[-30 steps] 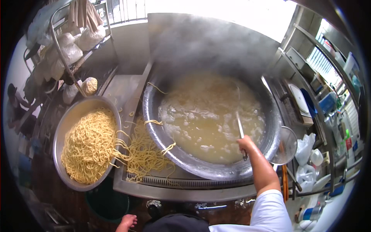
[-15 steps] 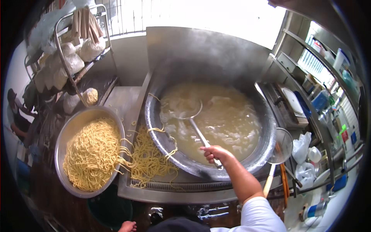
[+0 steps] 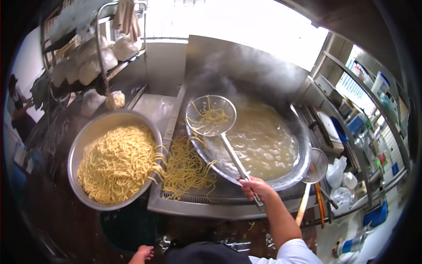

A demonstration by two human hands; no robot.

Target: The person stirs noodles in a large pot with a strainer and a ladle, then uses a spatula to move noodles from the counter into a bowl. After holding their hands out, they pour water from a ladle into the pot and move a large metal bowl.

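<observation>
My right hand (image 3: 255, 187) grips the long handle of a wire skimmer (image 3: 210, 115). The skimmer's round basket is lifted clear of the liquid at the left rim of the large steaming wok (image 3: 290, 169) and holds a small tangle of yellow noodles. The wok is full of cloudy boiling water. A big metal basin (image 3: 77, 145) heaped with noodles sits to the left, and a loose pile of noodles (image 3: 187, 167) lies on the steel counter between basin and wok. My left hand (image 3: 141, 254) hangs low at the bottom edge, holding nothing.
A second skimmer with a wooden handle (image 3: 315, 169) rests at the wok's right rim. A wire rack with bagged goods (image 3: 94, 66) stands at back left. Shelves with containers (image 3: 365, 119) line the right. Another person (image 3: 17, 110) stands at far left. A dark bucket (image 3: 127, 226) sits below the basin.
The skimmer has swept from the wok's middle to its left rim and risen out of the water with noodles in it. My right hand has followed, shifting left and toward me.
</observation>
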